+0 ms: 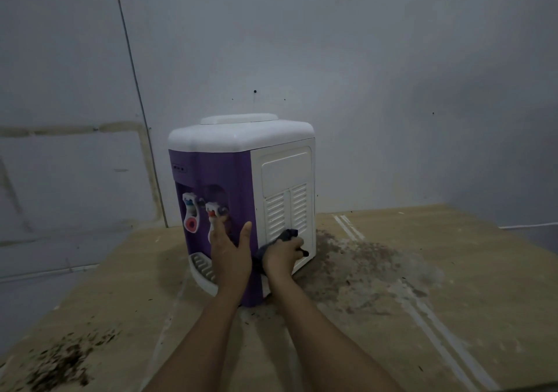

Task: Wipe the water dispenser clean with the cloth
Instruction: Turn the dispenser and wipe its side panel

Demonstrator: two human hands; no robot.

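On the stained tan work surface [392, 316], against a pale wall, stands the tabletop water dispenser [241, 198], purple-fronted with a white top and white plastic side panels. Its front carries two white taps and a white drip tray at the base; the near side panel shows moulded vent slats.

Left hand [231, 255]: fingers straight, palm flat against the purple front corner beside the right-hand tap, steadying the unit. It holds nothing.

Right hand [282, 255]: fingers curled around a bunched dark grey cloth [279, 240], which is pressed against the lower part of the white side panel, just below the vent slats.

Assessment: side-panel wiping appears to be the step in hand. Whether the top cover and front have been wiped cannot be told.

Recommendations for this step:
- Keep the bracing hand firm; the unit looks light and could slide on the gritty surface.
- Spread the cloth flatter for wider contact.
- Work along the slats, not across, so dirt is not packed into the openings.
- Finish at the bottom edge, where grime from the surface is likely to collect.
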